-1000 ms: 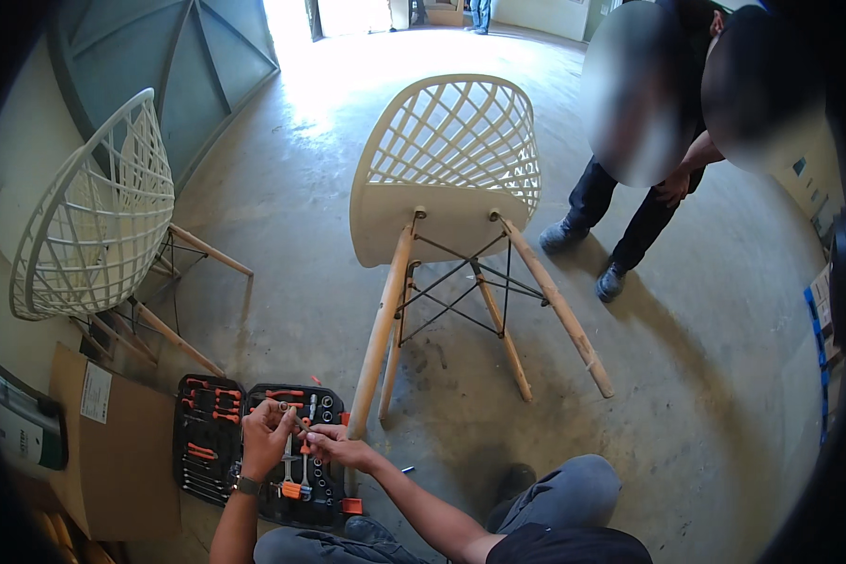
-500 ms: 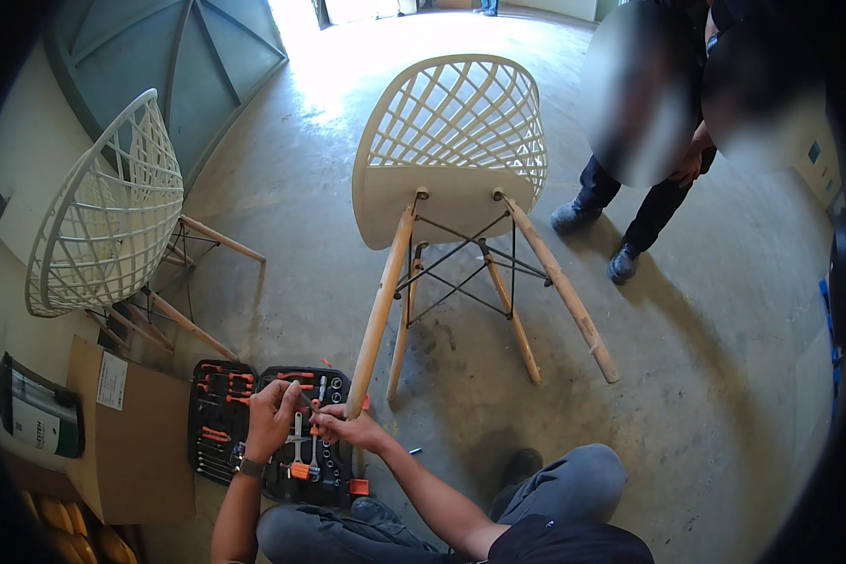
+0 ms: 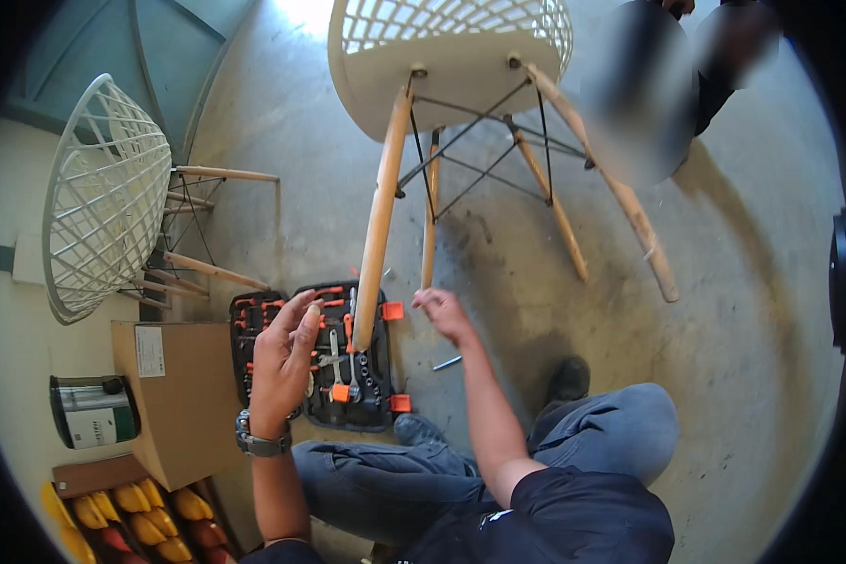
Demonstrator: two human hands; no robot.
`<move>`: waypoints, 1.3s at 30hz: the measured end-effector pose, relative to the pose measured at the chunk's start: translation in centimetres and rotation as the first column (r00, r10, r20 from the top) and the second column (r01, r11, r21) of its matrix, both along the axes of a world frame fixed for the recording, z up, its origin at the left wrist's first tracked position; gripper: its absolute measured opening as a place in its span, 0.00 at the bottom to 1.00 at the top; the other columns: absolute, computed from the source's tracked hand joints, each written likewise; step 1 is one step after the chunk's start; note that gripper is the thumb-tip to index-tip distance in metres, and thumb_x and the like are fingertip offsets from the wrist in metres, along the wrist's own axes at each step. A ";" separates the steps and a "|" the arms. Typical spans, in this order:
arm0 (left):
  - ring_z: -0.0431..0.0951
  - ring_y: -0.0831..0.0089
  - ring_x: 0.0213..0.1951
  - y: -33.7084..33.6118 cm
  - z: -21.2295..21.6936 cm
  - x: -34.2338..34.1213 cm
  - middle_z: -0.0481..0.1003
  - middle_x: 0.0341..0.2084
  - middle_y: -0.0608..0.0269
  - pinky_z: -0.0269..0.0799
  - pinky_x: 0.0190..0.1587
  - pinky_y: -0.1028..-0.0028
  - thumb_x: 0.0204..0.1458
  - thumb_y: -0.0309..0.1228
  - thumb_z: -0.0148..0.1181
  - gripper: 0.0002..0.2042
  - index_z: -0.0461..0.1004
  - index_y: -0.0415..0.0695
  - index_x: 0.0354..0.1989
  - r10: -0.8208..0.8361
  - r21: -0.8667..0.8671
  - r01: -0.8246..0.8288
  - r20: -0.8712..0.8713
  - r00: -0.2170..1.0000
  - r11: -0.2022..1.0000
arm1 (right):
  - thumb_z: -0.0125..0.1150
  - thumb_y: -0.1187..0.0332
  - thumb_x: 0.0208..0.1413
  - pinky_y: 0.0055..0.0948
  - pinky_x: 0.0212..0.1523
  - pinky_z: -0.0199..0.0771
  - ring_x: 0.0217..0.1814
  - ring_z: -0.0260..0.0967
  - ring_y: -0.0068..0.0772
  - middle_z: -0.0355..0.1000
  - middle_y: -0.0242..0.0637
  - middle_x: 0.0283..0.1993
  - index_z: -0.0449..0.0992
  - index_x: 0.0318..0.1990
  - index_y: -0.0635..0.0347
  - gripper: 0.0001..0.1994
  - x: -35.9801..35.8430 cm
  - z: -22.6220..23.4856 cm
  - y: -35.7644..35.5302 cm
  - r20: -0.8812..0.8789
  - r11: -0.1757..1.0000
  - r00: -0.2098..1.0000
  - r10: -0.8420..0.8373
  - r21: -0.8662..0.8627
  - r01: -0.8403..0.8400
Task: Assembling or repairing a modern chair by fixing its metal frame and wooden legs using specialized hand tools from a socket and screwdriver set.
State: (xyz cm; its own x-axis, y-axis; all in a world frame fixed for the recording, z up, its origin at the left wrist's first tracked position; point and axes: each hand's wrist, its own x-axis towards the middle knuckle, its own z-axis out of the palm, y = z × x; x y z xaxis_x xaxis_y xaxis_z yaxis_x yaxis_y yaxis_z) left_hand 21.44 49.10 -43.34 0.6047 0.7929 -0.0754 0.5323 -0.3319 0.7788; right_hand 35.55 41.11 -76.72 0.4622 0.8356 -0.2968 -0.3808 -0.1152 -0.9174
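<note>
A cream lattice-backed chair (image 3: 461, 80) is tipped on the floor ahead of me, its wooden legs (image 3: 383, 226) joined by dark metal rods. My left hand (image 3: 287, 362), wearing a wristwatch, is raised left of the nearest leg's end. Its fingers are stretched and the thumb stands apart, with nothing visible in them. My right hand (image 3: 445, 315) is by the lower end of another leg, its fingers curled together; anything in them is too small to make out. Below and between my hands lies an open black tool case (image 3: 383, 352) with orange-handled tools and an adjustable wrench (image 3: 336, 362).
A second lattice chair (image 3: 108, 197) is at the left wall. Beside it are a cardboard box (image 3: 183, 404), a dark-and-white container (image 3: 94, 412) and bins of yellow parts (image 3: 146, 512). A metal rod (image 3: 447, 363) lies near my right forearm. Another person (image 3: 714, 103) stands at upper right.
My hands were together at the leg's end with a small grey piece; now they are apart, the right one farther right. My view has shifted, bringing the case and box nearer the middle.
</note>
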 end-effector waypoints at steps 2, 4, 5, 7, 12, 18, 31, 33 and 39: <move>0.78 0.72 0.47 -0.7 -0.5 1.2 0.79 0.45 0.50 0.74 0.46 0.73 0.65 0.37 0.53 0.22 0.68 0.33 0.60 -0.018 -0.031 0.018 -0.023 1.000 0.999 | 0.52 0.57 0.67 0.23 0.37 0.69 0.32 0.68 0.19 0.73 0.28 0.29 0.79 0.33 0.62 0.18 1.7 0.1 -0.3 -0.080 0.991 0.993 -0.088 -0.104 0.079; 0.77 0.68 0.50 -2.1 -1.2 3.7 0.76 0.51 0.47 0.75 0.48 0.70 0.64 0.37 0.54 0.25 0.62 0.32 0.64 0.065 -0.051 -0.064 0.017 0.998 0.997 | 0.50 0.54 0.68 0.20 0.26 0.60 0.22 0.58 0.16 0.61 0.23 0.22 0.74 0.34 0.57 0.18 3.2 1.4 -0.2 -0.295 0.982 0.939 -0.179 0.000 0.187; 0.77 0.67 0.50 -2.3 -2.1 4.6 0.73 0.55 0.46 0.74 0.50 0.69 0.63 0.37 0.55 0.29 0.58 0.32 0.67 0.083 -0.119 -0.079 0.031 0.996 0.990 | 0.50 0.54 0.68 0.20 0.26 0.60 0.22 0.58 0.16 0.61 0.23 0.22 0.74 0.34 0.57 0.18 3.9 2.5 0.1 -0.315 0.982 0.931 -0.184 -0.008 0.191; 0.77 0.71 0.47 -3.0 -3.4 6.1 0.73 0.54 0.47 0.75 0.45 0.72 0.63 0.37 0.56 0.29 0.58 0.33 0.67 0.066 -0.027 -0.067 -0.027 0.997 0.997 | 0.47 0.52 0.69 0.19 0.21 0.55 0.18 0.51 0.14 0.55 0.21 0.20 0.69 0.33 0.54 0.17 4.2 5.4 1.1 -0.627 0.940 0.769 -0.123 0.175 0.293; 0.71 0.84 0.32 -2.3 -5.8 6.8 0.73 0.37 0.66 0.70 0.36 0.80 0.65 0.30 0.51 0.25 0.58 0.38 0.69 0.068 0.036 -0.064 -0.145 0.987 0.997 | 0.44 0.50 0.70 0.21 0.21 0.58 0.17 0.50 0.16 0.53 0.21 0.19 0.65 0.33 0.53 0.19 3.6 12.9 1.5 -0.615 0.957 0.785 0.075 0.266 0.117; 0.69 0.86 0.26 -1.5 -6.4 7.6 0.72 0.29 0.70 0.70 0.29 0.82 0.66 0.31 0.51 0.22 0.63 0.39 0.67 0.113 0.128 -0.093 -0.158 0.981 0.987 | 0.40 0.50 0.72 0.21 0.19 0.56 0.17 0.48 0.15 0.52 0.22 0.18 0.64 0.33 0.55 0.20 3.6 15.5 2.3 -0.620 0.951 0.773 0.131 0.300 0.080; 0.69 0.87 0.26 -1.3 -6.7 7.5 0.75 0.31 0.69 0.70 0.29 0.83 0.66 0.29 0.51 0.22 0.63 0.39 0.67 0.131 0.057 -0.126 -0.075 0.989 0.990 | 0.41 0.51 0.71 0.21 0.19 0.52 0.16 0.47 0.15 0.51 0.22 0.17 0.64 0.32 0.55 0.20 4.0 18.5 1.2 -0.728 0.968 0.681 0.082 0.220 0.118; 0.69 0.87 0.26 -1.3 -6.7 7.4 0.75 0.31 0.69 0.69 0.28 0.83 0.65 0.29 0.52 0.22 0.63 0.38 0.67 0.128 0.057 -0.124 -0.072 0.989 0.991 | 0.41 0.51 0.72 0.22 0.19 0.52 0.16 0.48 0.16 0.52 0.22 0.18 0.64 0.31 0.56 0.20 4.1 19.1 1.1 -0.696 0.979 0.716 0.053 0.177 0.100; 0.68 0.88 0.25 -1.4 -6.9 7.3 0.74 0.31 0.70 0.68 0.27 0.83 0.65 0.29 0.53 0.22 0.63 0.39 0.67 0.130 0.063 -0.126 -0.073 0.989 0.990 | 0.42 0.62 0.70 0.37 0.25 0.66 0.19 0.68 0.37 0.68 0.45 0.19 0.71 0.30 0.69 0.20 4.3 22.1 1.4 -0.226 0.997 0.971 -0.074 -0.014 0.072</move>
State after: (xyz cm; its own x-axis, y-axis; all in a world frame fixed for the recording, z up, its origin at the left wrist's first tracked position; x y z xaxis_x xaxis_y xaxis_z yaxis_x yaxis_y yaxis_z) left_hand 28.70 47.65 -50.23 0.4922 0.8677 -0.0696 0.6309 -0.3005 0.7153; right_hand 39.89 42.47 -54.63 0.4424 0.8002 -0.4050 -0.5859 -0.0841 -0.8060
